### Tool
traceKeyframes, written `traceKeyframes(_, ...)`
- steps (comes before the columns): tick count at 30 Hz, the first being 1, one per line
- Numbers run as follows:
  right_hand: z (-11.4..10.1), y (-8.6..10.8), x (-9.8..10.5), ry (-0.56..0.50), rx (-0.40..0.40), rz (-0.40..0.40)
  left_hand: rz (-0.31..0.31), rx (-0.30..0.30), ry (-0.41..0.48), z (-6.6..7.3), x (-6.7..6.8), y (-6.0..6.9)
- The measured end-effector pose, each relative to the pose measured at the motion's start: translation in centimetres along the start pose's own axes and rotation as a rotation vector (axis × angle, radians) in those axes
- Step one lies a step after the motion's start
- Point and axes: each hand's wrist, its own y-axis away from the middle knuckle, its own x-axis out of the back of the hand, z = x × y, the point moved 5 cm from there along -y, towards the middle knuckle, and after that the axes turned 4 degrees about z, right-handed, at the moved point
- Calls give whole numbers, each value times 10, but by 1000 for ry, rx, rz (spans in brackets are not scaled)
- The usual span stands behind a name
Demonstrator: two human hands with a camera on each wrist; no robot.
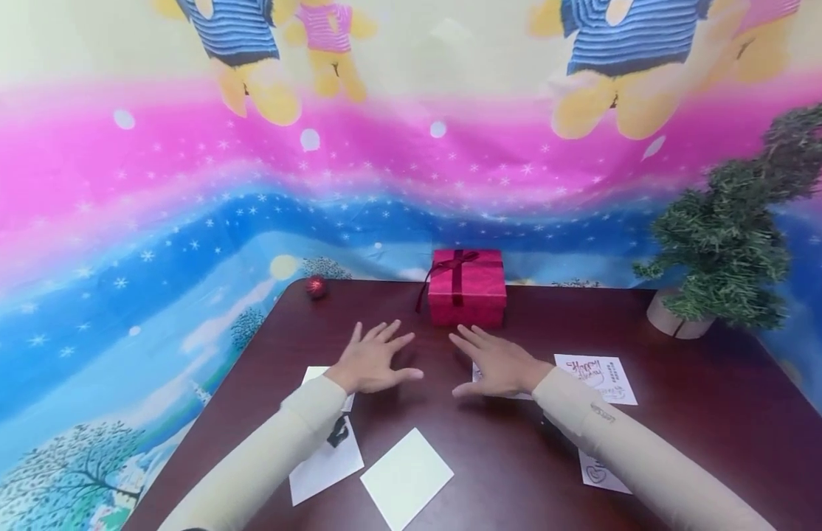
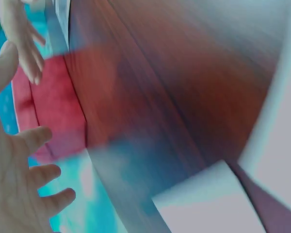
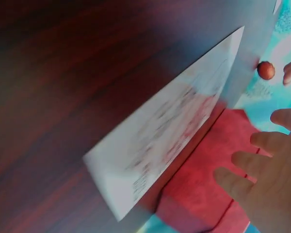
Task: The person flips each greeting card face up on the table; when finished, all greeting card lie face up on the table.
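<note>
Both hands hover over the dark table with fingers spread, holding nothing. My left hand (image 1: pixel 374 361) is above the left side near a white card; the left wrist view shows the same hand (image 2: pixel 19 179) palm up close. My right hand (image 1: pixel 500 363) partly covers a printed card; in the right wrist view the hand (image 3: pixel 266 170) appears beside that card (image 3: pixel 160 126). Beyond the hands stands a red gift box (image 1: pixel 467 295) with a dark ribbon bow. A blank white card (image 1: pixel 407 476) lies nearest me, with another white card (image 1: pixel 325 472) bearing a dark mark to its left.
On the right lie a card with red and black lettering (image 1: pixel 600 380) and another (image 1: pixel 600 472) partly under the right sleeve. A red ball (image 1: pixel 315 287) sits at the back left; a small green tree (image 1: pixel 730 243) stands at the back right. A patterned cloth (image 1: pixel 358 169) hangs behind.
</note>
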Motion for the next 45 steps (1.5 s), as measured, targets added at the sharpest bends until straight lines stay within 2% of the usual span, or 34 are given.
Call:
traceKeyframes(5,-20,-20,-1,46,76,21,28,99,10,-46,9,39)
traceKeyframes(9,-34,-37,-1,67,130,31,59,169,28,-77,11,71)
traceKeyframes(13,-43,-54,-4,80,135,21,90,225,47,-100,11,94)
traceKeyframes(16,-48,-67,-6,91,142,5,91,254,67,-110,9,105)
traceKeyframes(24,-66,-101,-9,104,160,6,94,301,90,-128,13,108)
traceKeyframes(31,-85,-122,-25,96,156,-12,71,331,80,-137,10,114)
traceKeyframes(41,-124,-140,-51,154,151,-56,9,359,51,-139,0,116)
traceKeyframes(45,-139,-143,-65,169,163,-99,-25,341,49,-137,-8,120)
